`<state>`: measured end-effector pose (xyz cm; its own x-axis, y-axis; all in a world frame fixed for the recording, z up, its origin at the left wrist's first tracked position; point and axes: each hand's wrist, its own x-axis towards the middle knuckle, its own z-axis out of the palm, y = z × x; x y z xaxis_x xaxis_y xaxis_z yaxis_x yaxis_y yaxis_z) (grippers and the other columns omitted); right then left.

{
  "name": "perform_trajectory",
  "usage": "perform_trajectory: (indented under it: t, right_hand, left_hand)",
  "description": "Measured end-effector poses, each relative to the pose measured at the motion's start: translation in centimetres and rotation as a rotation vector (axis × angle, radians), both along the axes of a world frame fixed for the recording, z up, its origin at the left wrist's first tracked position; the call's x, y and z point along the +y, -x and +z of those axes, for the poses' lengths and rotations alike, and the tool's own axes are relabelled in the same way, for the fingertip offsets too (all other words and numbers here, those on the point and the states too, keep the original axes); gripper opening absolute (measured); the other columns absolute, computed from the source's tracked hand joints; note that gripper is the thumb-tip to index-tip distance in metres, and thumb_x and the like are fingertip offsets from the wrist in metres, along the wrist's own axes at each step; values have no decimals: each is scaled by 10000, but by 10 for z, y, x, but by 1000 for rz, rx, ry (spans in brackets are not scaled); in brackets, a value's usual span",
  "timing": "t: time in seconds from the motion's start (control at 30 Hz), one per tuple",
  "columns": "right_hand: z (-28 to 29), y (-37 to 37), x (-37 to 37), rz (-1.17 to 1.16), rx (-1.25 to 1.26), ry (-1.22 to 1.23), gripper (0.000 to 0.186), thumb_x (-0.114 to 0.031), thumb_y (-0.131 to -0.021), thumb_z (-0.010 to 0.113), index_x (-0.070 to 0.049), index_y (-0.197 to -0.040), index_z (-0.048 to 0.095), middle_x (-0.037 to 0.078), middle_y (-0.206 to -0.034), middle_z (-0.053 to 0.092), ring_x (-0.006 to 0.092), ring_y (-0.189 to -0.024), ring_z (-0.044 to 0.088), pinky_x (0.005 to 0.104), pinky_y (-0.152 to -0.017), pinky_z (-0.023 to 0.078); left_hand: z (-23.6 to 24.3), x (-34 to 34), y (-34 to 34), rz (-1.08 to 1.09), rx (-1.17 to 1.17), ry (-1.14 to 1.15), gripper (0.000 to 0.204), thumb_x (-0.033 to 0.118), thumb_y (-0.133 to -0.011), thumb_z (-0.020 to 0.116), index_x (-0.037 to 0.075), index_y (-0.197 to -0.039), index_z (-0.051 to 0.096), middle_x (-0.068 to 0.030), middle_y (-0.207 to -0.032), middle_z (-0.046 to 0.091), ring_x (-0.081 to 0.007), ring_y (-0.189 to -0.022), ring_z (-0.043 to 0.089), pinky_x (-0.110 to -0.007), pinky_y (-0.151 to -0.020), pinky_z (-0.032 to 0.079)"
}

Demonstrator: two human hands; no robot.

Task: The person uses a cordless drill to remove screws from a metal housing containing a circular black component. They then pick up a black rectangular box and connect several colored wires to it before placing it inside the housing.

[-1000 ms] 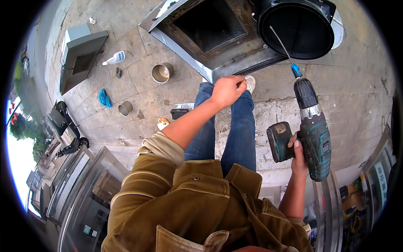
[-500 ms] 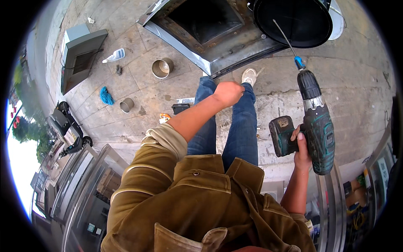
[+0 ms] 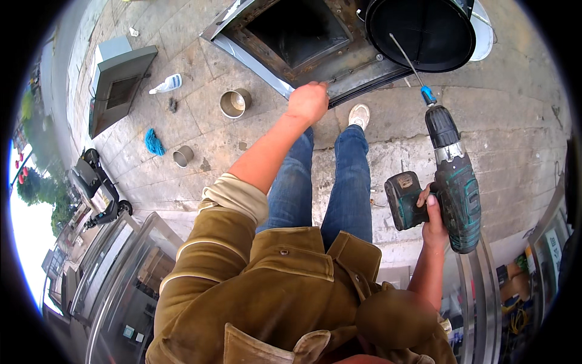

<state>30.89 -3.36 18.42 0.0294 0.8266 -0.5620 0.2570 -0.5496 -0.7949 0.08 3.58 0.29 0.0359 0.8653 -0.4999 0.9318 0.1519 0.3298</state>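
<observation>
At the far left a parked scooter [image 3: 103, 188] stands past the paving, and a grey metal hood piece [image 3: 136, 59] lies tilted inward of it. Next come a blue cloth [image 3: 154, 142] and a white spray bottle [image 3: 167, 84], well apart, then a small metal cup [image 3: 182, 157] and a larger metal pot [image 3: 235, 104], with paving [image 3: 206, 136] giving room between them. The left hand [image 3: 309, 102] reaches to the near edge of a big metal housing [image 3: 351, 68], its grip curled; the fingertips are hidden, so I cannot tell what they pinch. That housing fills the top middle, its rusty rim around a dark opening. A white shoe [image 3: 359, 115] is near its lower edge. Right of it, a round black pan-like piece [image 3: 421, 36] overlaps its corner in view. The right hand [image 3: 434, 213] has its grip wrapped around the handle of a teal-and-black drill [image 3: 459, 197], held up with paving on its right side; its long bit [image 3: 405, 56] crosses the black rim in view, contact unclear.
</observation>
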Motion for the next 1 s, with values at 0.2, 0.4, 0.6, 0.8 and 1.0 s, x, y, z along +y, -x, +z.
perform_trajectory:
  t: [0.2,0.4,0.6,0.8,1.0]
  right_hand:
    - [-3,-9,-9,37,81,-86,199,-137,-849,550,-6,-996,521,67,-795,509,157,-707,498,301,-684,425]
    - [4,-17,-14,-20,181,-116,210,-149,-829,547,-15,-986,508,77,-820,498,161,-727,497,303,-686,427]
    - [16,-18,-12,-94,221,-128,233,-182,-804,574,-14,-950,505,83,-819,495,174,-712,501,310,-683,421]
    - [26,-24,-4,-142,236,-172,298,-232,-786,595,-9,-959,499,91,-812,487,173,-711,503,296,-655,428]
    - [25,-23,0,-127,237,-238,324,-265,-795,600,-6,-962,500,100,-823,501,172,-678,504,293,-637,431]
  left_hand:
    - [16,67,-19,427,-600,-143,507,208,-835,675,-16,-1261,516,-130,-1017,665,-215,-832,660,-323,-735,534]
    - [24,124,-61,558,-839,-2,425,228,-826,696,-79,-1069,530,-138,-837,683,-194,-715,692,-313,-680,543]
    - [14,122,-70,635,-807,-136,262,146,-866,629,-73,-960,521,-162,-772,664,-203,-633,684,-326,-607,534]
    - [57,105,-73,650,-753,-144,253,157,-875,620,-66,-896,502,-168,-730,646,-216,-628,684,-333,-594,521]
    - [69,78,-51,620,-688,-157,254,161,-890,632,-50,-979,523,-107,-777,641,-162,-668,670,-282,-618,530]
